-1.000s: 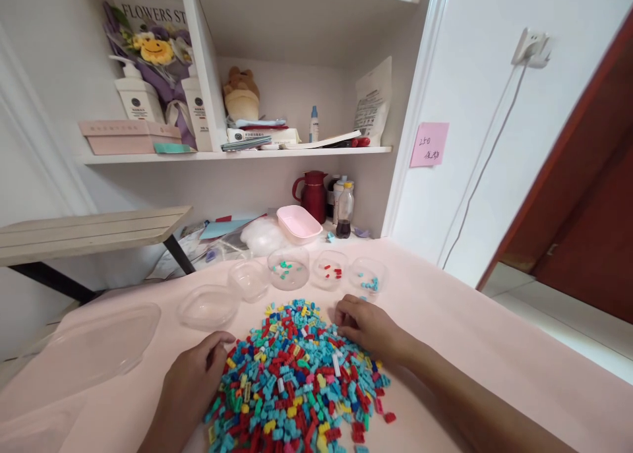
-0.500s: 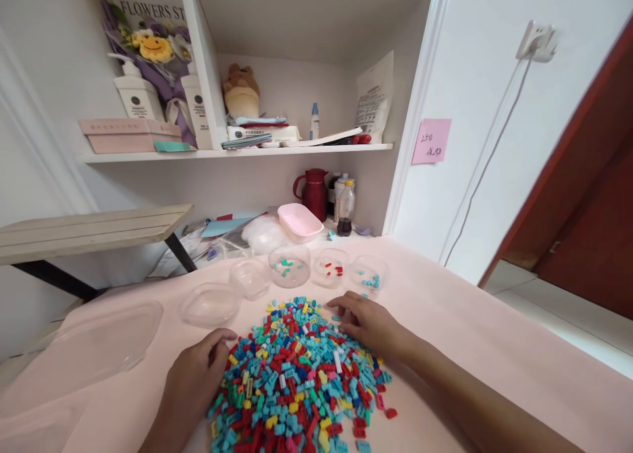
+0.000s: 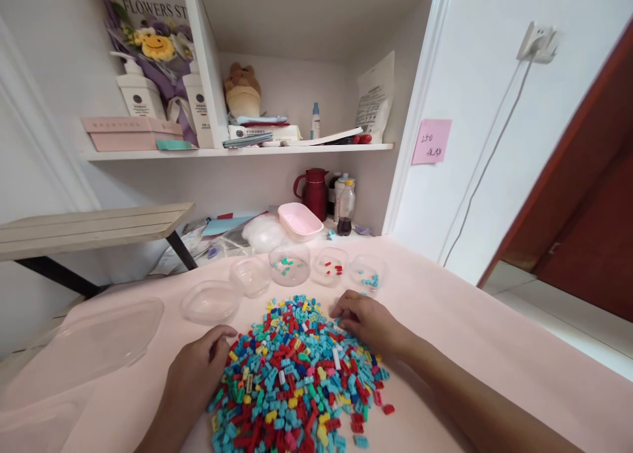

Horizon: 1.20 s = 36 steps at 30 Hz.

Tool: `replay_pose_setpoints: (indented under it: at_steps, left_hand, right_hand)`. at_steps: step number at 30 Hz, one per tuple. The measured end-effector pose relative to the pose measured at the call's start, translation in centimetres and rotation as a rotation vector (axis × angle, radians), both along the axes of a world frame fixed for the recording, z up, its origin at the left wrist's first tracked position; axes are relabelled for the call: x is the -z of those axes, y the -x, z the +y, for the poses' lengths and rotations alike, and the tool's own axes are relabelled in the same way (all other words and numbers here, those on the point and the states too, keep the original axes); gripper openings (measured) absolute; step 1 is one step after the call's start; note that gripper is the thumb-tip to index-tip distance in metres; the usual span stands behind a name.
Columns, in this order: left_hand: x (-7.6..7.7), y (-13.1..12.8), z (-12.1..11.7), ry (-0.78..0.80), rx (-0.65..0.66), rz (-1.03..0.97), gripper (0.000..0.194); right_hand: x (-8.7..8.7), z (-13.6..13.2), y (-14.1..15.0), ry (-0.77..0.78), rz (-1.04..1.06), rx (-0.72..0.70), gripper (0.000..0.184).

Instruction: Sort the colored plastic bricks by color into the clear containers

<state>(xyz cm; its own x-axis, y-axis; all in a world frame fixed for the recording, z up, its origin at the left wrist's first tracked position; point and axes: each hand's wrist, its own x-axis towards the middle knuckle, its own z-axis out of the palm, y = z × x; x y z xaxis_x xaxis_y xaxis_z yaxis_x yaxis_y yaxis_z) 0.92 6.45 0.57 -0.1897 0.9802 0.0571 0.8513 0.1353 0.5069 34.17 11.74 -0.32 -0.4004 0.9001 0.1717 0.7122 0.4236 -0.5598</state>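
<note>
Brick pile (image 3: 291, 377): loose edges, scatter risk

Main worry = spill. Pile's just heaped on the bench (image 3: 475, 321), nothing walling it in, so a wrist swept sideways could prob. fling pcs outward; one stray red brick (image 3: 389, 409) lies apart on the R side. Also poss.: two bricks lifted at once, b/c pcs are tiny & overlap. Tubs look light & stand close together, so a knuckle might tip one.

Looks: broad mound btwn the hands, narrowing at the far end. Mostly turquoise & red, w/ yellow, green, dk blue, pink, a few white; studded, long & short mixed, lying every which way. Just beyond: green-brick tub (image 3: 289, 281), red-brick tub (image 3: 329, 283), blue-brick tub (image 3: 355, 275), all see-through, few pcs each.

L hand (image 3: 195, 367): at pile's L edge, fingers loosely curled, index tip beside bricks; can't tell if it grips anything. R hand (image 3: 366, 318): at upper R edge, fingers bent, thumb & index near each other; can't tell if a brick's btwn them.
</note>
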Motion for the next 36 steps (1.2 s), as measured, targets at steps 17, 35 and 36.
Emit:
replay_pose_setpoints:
  at_steps: [17,35,36]
  left_hand:
    - [-0.1,-0.2,-0.8,-0.057,0.001,0.094,0.033]
    - [-0.3,-0.3,-0.7,-0.033,-0.014,0.061,0.034]
    - [-0.3,-0.3,-0.7,-0.040,-0.019,0.058,0.034]
  right_hand:
    - [-4.8,0.3,1.0,-0.191,-0.178,0.196,0.015]
    - [-8.9,0.5,2.3,-0.087,0.206,0.136,0.029]
    - [-8.5,-0.3,2.2,-0.042,0.215,0.119,0.032]
